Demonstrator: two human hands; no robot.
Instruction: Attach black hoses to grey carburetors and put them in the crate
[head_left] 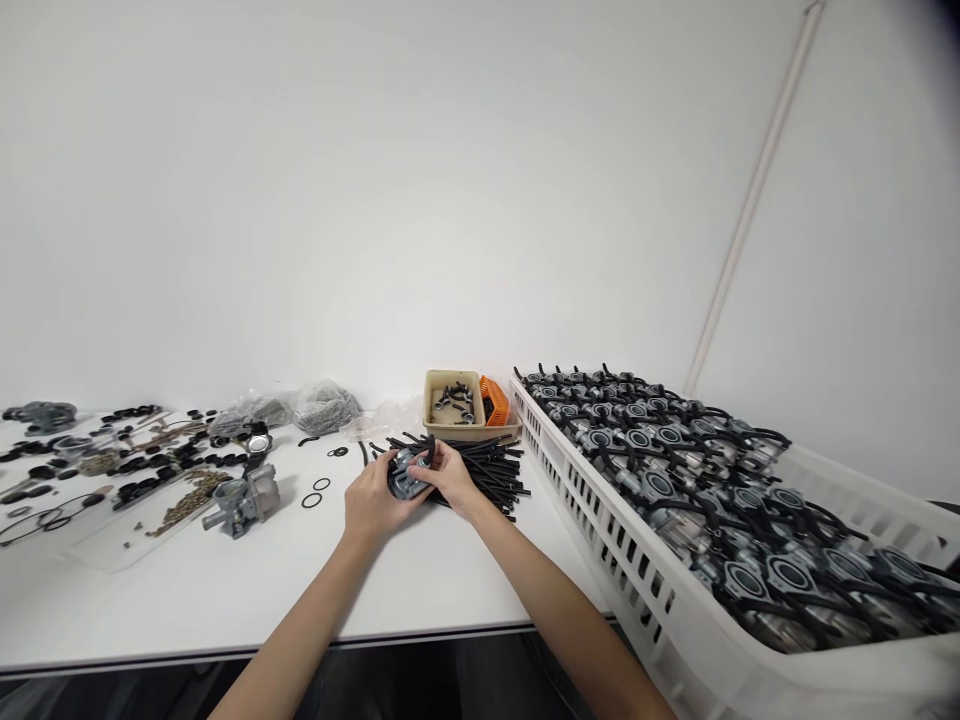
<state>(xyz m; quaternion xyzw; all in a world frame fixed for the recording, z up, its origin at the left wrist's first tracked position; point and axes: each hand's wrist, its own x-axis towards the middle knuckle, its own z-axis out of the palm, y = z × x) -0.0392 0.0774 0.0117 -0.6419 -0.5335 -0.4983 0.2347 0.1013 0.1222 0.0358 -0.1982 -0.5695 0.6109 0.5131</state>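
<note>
A grey metal carburetor [406, 476] is held up over the front of the table, between my two hands. My left hand [373, 498] is closed around its left side and underside. From the right, my right hand [451, 477] has its thumb and fingers closed on the carburetor's upper side. A short dark piece shows by the right fingertips; whether it is a hose end I cannot tell. Just behind and to the right of my hands lies a pile of black rubber hoses [491, 470], partly hidden by the right hand.
At right stands a white plastic crate [577, 500] filled with carburetors fitted with hoses. A beige tray [453, 433] of small metal parts and an orange basket [495, 402] sit behind. Left are another carburetor [244, 500], black O-rings [311, 500], brass pieces [184, 505] and bagged parts [324, 407].
</note>
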